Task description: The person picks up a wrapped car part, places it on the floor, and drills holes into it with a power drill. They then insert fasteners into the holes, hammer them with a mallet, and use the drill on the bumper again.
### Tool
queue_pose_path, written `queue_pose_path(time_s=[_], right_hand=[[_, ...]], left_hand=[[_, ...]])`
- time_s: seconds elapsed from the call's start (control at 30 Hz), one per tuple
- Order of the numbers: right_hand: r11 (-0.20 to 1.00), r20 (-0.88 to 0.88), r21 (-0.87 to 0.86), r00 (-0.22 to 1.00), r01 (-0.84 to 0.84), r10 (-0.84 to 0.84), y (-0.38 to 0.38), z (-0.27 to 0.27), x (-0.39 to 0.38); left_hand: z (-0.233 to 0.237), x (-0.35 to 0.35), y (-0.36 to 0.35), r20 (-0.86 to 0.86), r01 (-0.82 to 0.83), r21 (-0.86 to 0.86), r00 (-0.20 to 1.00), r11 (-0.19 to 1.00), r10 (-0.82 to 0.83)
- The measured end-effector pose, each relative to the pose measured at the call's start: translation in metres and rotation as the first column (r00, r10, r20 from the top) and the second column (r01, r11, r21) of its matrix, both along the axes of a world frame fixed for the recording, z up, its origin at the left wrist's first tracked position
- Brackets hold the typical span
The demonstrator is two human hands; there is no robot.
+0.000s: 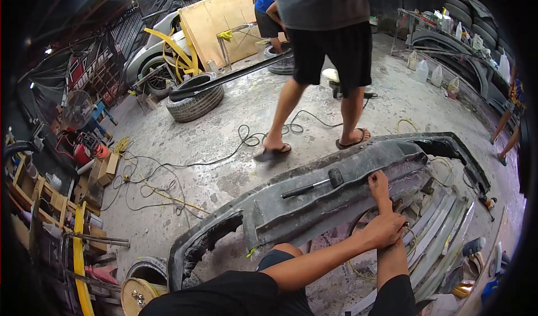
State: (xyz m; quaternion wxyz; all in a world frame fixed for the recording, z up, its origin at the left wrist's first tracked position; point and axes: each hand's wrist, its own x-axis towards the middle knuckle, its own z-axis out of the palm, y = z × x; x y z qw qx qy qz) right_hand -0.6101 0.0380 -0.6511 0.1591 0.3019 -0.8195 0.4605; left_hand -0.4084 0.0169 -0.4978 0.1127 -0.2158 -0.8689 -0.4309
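Note:
A large dark-grey car bumper (314, 206), scuffed and dusty, lies across the floor in front of me. My right hand (379, 184) rests at the raised edge of its middle section, fingers curled against that edge. Crossing over my right forearm (391, 260), my left hand (386, 229) is closed around it near the wrist; its fingertips are partly hidden. A black-headed mallet (335, 178) with a dark handle lies on the bumper, left of my right hand.
Long grey strips (434, 232) lie right of the bumper. A person in black shorts (333, 52) stands just beyond it, and another person (266, 13) bends over a tire farther back. Cables (246, 139) snake across the floor. A tire (196, 100) lies at left.

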Motion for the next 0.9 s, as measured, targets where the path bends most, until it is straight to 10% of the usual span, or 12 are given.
queue_pose_path(time_s=[0.9], right_hand=[[0.998, 0.137, -0.017, 0.989, 0.067, -0.064, 0.004, -0.001, 0.005]], left_hand=[[0.011, -0.002, -0.009, 0.031, 0.017, 0.050, 0.999, 0.999, -0.019]])
